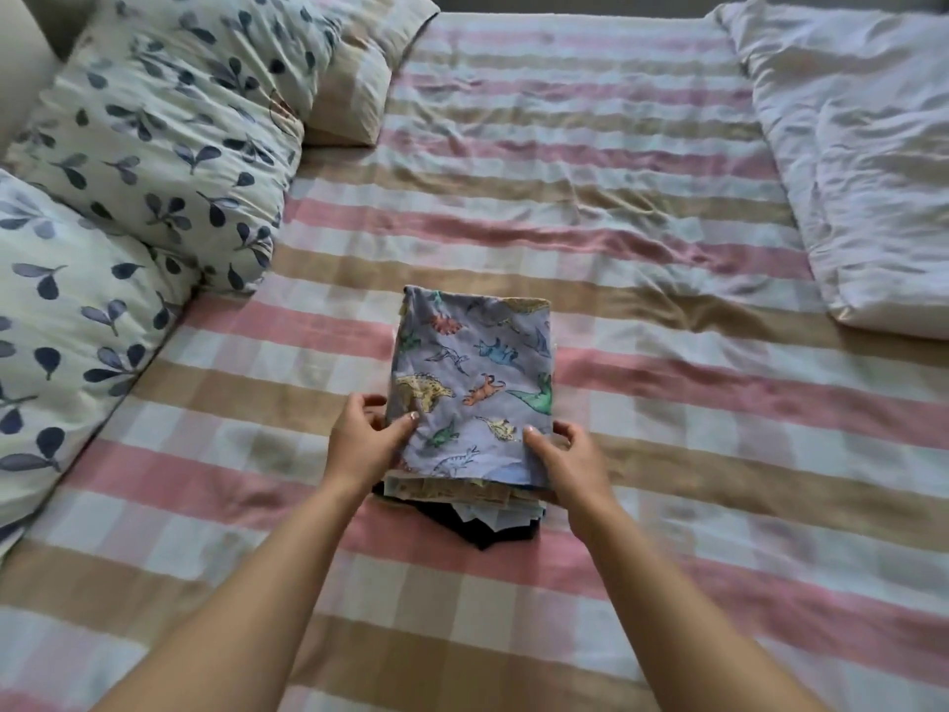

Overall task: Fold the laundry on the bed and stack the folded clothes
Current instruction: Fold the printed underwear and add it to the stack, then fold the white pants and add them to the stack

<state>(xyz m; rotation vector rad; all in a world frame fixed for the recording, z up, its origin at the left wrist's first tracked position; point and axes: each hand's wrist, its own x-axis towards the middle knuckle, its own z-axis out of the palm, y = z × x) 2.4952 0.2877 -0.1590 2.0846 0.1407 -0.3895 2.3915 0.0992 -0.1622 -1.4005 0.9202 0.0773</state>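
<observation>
The left hand point(367, 439) and right hand point(562, 457) each pinch a near corner of the folded dinosaur-print garment point(472, 382), its long axis running away from them atop the stack point(477, 513).

Your left hand point(362, 439) grips stack point(462, 493) at left edge, thumb on top. Your right hand point(562, 457) grips right edge, same way. Dinosaur-print piece point(472, 382) on top, dark garment point(488, 531) at bottom. Stack sits on checked sheet point(616, 197). Leaf-print pillows point(154, 120) at left, white duvet point(862, 146) at right.
</observation>
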